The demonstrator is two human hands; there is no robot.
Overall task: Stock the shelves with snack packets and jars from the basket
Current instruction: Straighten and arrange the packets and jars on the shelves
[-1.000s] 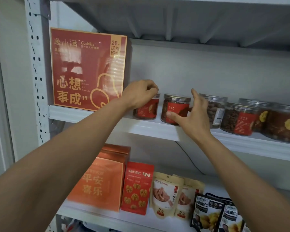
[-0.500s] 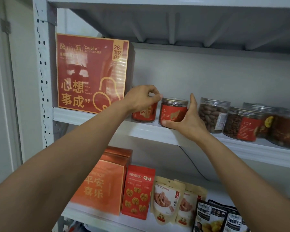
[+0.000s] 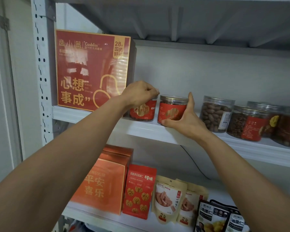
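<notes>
Head, Casbliss box [image 3: 90, 69], left hand [image 3: 140, 93] grips 山核桃 jar [image 3: 143, 112], right hand [image 3: 185, 121] next jar [image 3: 172, 109]

The left hand [image 3: 141, 92] covers most of the lid of the left jar [image 3: 143, 112], and its forearm hides the lower right corner of the red box [image 3: 90, 69], where glare also blurs the upper lettering. Of the right hand [image 3: 186, 121] only the thumb and one finger show; the rest lie behind the second jar [image 3: 172, 109]. The right edge of the frame cuts off the last jar [image 3: 288, 129], and the bottom edge cuts off the black packets [image 3: 211, 218]. The small print on the jar labels is too small to read.
</notes>
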